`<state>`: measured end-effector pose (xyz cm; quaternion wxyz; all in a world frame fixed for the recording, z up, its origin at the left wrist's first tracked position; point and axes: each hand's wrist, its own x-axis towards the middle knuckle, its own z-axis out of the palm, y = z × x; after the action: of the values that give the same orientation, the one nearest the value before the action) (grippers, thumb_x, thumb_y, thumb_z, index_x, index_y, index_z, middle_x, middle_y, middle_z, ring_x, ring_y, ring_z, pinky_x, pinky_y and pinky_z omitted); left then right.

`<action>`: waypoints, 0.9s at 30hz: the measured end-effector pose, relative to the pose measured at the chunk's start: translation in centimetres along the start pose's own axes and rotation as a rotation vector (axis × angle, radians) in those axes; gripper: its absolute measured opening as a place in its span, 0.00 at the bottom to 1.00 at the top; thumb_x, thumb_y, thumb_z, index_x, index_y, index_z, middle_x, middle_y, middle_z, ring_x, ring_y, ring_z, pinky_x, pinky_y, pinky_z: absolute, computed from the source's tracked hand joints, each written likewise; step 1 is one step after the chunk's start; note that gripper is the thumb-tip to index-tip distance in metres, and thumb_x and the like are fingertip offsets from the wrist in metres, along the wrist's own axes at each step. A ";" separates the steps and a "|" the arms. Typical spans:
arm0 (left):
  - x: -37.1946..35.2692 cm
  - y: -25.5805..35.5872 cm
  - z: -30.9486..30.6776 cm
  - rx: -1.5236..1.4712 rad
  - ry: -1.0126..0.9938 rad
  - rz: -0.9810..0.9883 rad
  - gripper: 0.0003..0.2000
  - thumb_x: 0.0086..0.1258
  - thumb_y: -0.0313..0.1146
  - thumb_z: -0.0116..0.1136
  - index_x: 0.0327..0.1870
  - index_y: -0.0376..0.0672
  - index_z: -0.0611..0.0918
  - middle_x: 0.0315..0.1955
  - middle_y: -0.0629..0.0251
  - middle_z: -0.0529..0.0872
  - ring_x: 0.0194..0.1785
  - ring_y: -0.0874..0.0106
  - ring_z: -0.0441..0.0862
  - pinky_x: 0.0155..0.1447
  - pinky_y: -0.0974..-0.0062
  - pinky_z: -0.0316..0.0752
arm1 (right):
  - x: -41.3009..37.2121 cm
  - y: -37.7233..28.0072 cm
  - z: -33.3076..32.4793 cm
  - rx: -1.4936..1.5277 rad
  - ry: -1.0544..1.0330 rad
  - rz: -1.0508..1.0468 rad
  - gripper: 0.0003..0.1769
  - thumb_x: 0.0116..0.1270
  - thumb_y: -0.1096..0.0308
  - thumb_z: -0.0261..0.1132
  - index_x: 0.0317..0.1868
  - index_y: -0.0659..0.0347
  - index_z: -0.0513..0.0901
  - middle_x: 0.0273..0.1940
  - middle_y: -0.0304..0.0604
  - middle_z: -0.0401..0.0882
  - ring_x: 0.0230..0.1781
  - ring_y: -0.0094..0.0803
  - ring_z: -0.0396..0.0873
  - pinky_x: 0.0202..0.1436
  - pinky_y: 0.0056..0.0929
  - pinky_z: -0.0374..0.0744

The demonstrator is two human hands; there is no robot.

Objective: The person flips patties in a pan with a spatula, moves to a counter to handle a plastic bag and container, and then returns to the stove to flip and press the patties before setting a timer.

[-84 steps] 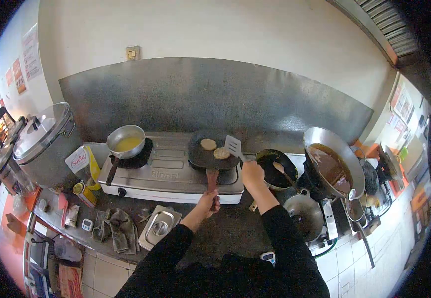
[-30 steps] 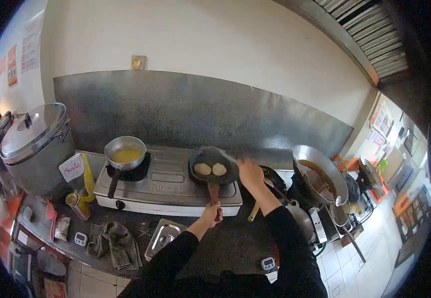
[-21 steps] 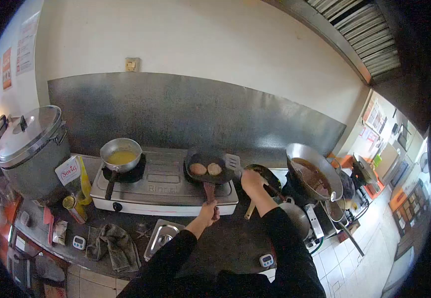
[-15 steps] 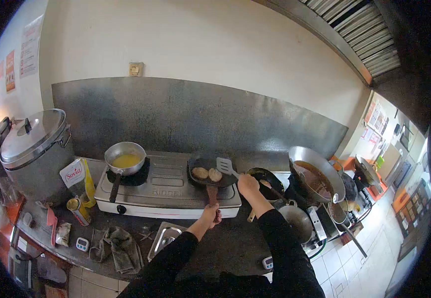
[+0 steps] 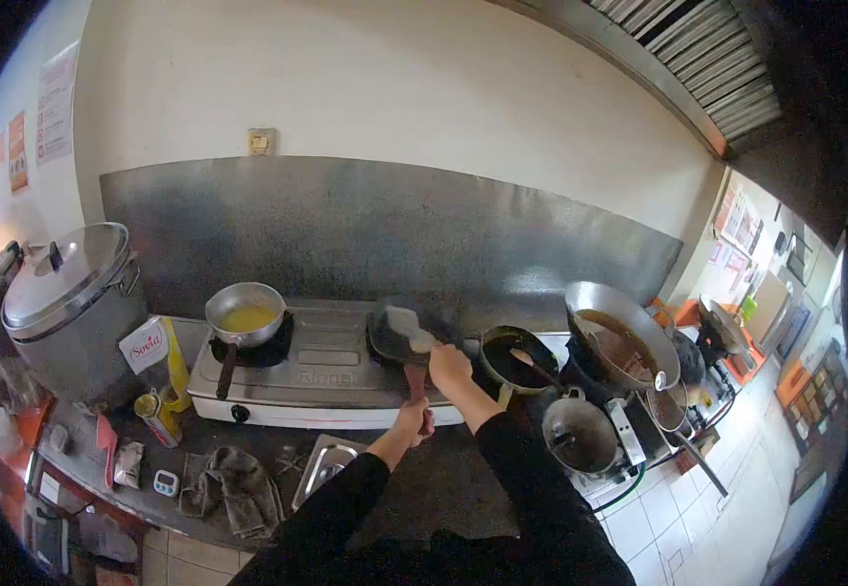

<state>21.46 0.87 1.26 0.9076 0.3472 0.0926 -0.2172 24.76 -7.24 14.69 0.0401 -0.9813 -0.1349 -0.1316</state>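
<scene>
My left hand is wrapped round the reddish-brown handle of a dark pan on the right burner of the Rinnai stove. Over that pan, my right hand grips a spatula, its grey blade blurred by motion above the pan's left part. A pale piece of food shows beside the blade. The rest of the pan's contents is hidden or smeared.
On the left burner stands a saucepan with yellow liquid. Further left are a large lidded pot, a Sovia pack and a can. A black pan and a brown-filled wok stand right. A cloth and metal tray lie in front.
My right hand and the spatula have moved left over the pan. The two round food pieces seen before are now mostly covered or blurred. My left hand stays on the handle.
</scene>
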 end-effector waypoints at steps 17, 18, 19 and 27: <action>-1.1 0.1 0.7 -0.030 0.028 -0.001 0.08 0.64 0.36 0.45 0.27 0.44 0.65 0.15 0.68 0.66 0.15 0.77 0.61 0.17 0.79 0.59 | -5.3 3.5 -4.8 -0.189 0.140 0.037 0.11 0.55 0.68 0.50 0.38 0.56 0.75 0.33 0.49 0.72 0.29 0.45 0.76 0.29 0.37 0.76; -1.2 0.1 0.8 -0.021 0.047 -0.004 0.08 0.64 0.36 0.45 0.26 0.44 0.65 0.15 0.68 0.66 0.15 0.76 0.61 0.17 0.79 0.59 | -5.2 3.9 -4.8 -0.205 0.160 0.049 0.11 0.56 0.67 0.50 0.38 0.56 0.75 0.33 0.49 0.71 0.29 0.45 0.76 0.28 0.37 0.76; -1.2 0.2 0.9 -0.012 0.068 -0.006 0.08 0.64 0.36 0.45 0.26 0.44 0.65 0.15 0.68 0.66 0.15 0.76 0.62 0.17 0.79 0.59 | -5.1 4.2 -4.9 -0.215 0.154 0.076 0.11 0.55 0.68 0.51 0.37 0.57 0.76 0.34 0.49 0.72 0.31 0.44 0.75 0.30 0.38 0.76; -1.1 0.3 0.7 0.021 0.076 -0.017 0.08 0.63 0.37 0.47 0.27 0.45 0.66 0.17 0.69 0.68 0.16 0.77 0.63 0.18 0.80 0.59 | -3.5 6.2 -6.3 -0.322 0.168 0.082 0.09 0.53 0.68 0.54 0.32 0.58 0.80 0.36 0.46 0.72 0.38 0.41 0.72 0.34 0.37 0.74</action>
<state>20.62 0.95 2.30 0.8977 0.3640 0.1278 -0.2127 21.65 -14.83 19.52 -0.1012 -0.9653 -0.0683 -0.2310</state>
